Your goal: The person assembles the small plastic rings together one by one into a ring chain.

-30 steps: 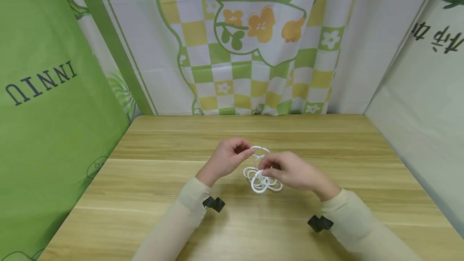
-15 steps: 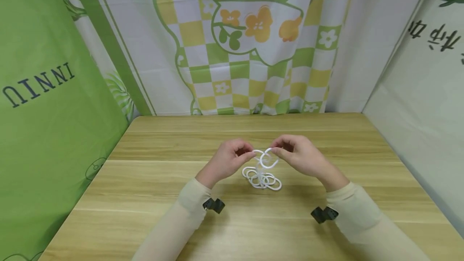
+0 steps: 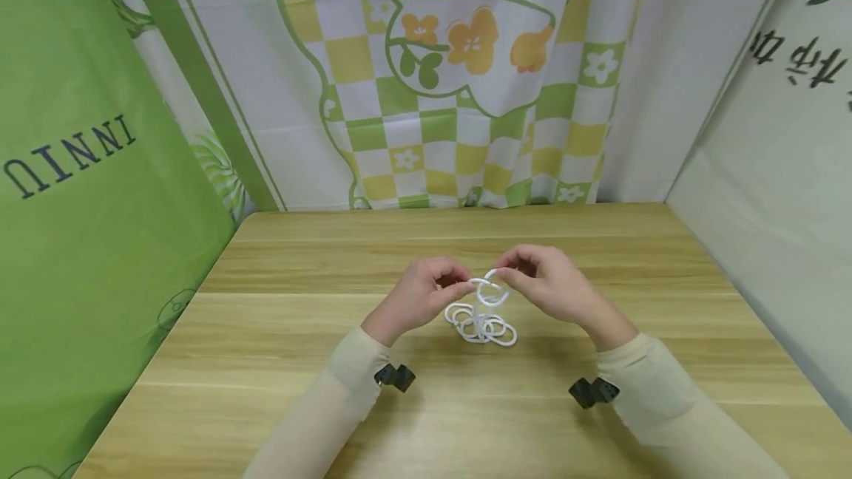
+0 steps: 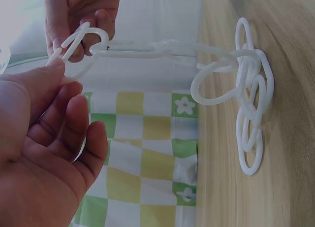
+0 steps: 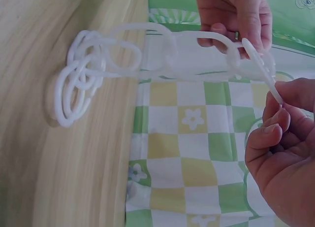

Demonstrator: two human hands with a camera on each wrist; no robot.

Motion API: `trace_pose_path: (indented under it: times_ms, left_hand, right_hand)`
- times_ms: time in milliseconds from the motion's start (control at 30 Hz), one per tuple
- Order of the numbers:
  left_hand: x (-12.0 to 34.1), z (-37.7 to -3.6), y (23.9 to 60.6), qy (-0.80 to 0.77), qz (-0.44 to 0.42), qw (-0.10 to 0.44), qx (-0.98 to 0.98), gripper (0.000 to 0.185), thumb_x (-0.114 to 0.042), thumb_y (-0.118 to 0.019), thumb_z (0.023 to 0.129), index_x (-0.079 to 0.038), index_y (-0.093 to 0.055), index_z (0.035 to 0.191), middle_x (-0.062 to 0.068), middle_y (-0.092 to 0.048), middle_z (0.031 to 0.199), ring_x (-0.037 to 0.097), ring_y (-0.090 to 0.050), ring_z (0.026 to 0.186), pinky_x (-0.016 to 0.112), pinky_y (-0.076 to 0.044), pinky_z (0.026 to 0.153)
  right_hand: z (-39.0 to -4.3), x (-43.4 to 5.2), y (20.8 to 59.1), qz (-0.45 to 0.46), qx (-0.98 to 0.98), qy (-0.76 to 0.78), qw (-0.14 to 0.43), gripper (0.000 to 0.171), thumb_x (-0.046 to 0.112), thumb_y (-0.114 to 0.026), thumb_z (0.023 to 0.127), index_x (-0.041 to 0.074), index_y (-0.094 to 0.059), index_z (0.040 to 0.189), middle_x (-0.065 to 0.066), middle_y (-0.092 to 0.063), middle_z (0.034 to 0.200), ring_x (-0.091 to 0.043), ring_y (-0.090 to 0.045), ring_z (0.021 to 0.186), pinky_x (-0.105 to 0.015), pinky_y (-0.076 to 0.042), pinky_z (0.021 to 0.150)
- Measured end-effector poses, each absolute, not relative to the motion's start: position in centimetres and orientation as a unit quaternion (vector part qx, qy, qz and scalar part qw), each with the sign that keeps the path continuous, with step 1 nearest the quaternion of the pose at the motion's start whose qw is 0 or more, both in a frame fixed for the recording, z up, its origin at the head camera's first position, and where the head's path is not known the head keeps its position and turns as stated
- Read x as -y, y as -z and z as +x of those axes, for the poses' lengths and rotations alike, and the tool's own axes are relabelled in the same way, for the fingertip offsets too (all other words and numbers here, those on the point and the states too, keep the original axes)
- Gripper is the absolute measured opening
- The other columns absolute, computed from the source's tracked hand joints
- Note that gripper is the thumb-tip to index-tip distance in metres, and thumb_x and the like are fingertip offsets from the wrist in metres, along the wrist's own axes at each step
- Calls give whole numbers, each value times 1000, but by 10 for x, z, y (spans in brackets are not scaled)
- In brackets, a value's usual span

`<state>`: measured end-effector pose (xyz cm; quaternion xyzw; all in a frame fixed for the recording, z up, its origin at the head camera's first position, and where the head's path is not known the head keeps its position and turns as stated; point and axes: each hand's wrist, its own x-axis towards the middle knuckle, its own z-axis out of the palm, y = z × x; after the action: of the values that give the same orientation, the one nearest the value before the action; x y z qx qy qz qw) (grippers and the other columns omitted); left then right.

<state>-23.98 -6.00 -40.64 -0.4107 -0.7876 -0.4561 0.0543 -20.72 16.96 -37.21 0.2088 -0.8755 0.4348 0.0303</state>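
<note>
Both hands up on the top links of a white plastic chain, rest of it heaped on the table

The left hand (image 3: 418,296) and right hand (image 3: 549,288) each pinch a link at the raised end of the chain (image 3: 481,320), fingertips nearly meeting just above the wooden table (image 3: 266,331). The chain's long axis drops from the hands to the pile (image 4: 248,104) lying right below and between them, so neither hand is nearer.

the white chain (image 3: 481,320) between my fingers looks like smooth, slightly glossy plastic; the table (image 3: 279,331) is matt, light wood grain.
</note>
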Motion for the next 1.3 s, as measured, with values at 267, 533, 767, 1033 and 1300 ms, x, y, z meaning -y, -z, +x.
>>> trace_pose_path:
  times_ms: [267,533,767,1033,1300]
  left_hand:
    - [62,-246,416,453,-398,2,798,17,-31,-65,84,-15,-65,92,-8,-60,77,8,-54,65,25,-46,56]
    - [65,-257,437,334,-335,-103,875,28,-39,-51,92,-15,-65,92,-9,-59,77,9,-50,65,25,-43,57]
    - [74,-262,453,300,-316,-140,889,27,-38,-49,93,-16,-64,92,-5,-58,77,10,-50,64,26,-43,58]
    - [112,-269,456,262,-268,-123,919,23,-39,-48,93,-20,-61,93,-8,-58,86,11,-52,74,29,-44,67]
    - [159,-280,455,264,-195,-125,936,21,-35,-50,93,-17,-60,96,-2,-58,87,16,-49,67,32,-41,57]
  right_hand:
    - [-206,-187,357,182,869,-454,76,24,33,-59,89,11,-63,97,-1,-61,82,-18,-53,67,-28,-44,53]
    - [-197,-220,343,131,855,-485,127,20,30,-60,88,11,-63,96,-7,-58,78,-16,-49,61,-26,-42,47]
    - [-192,-255,342,108,836,-515,157,22,22,-59,89,2,-61,99,-8,-53,74,-17,-46,57,-25,-40,45]
    - [-202,-301,358,77,758,-625,167,25,9,-60,88,-10,-54,103,-4,-54,74,-12,-46,55,-21,-40,45]
    - [-225,-332,414,-24,842,-534,65,40,27,-52,93,-6,-49,115,3,-57,78,-13,-50,59,-28,-47,53]
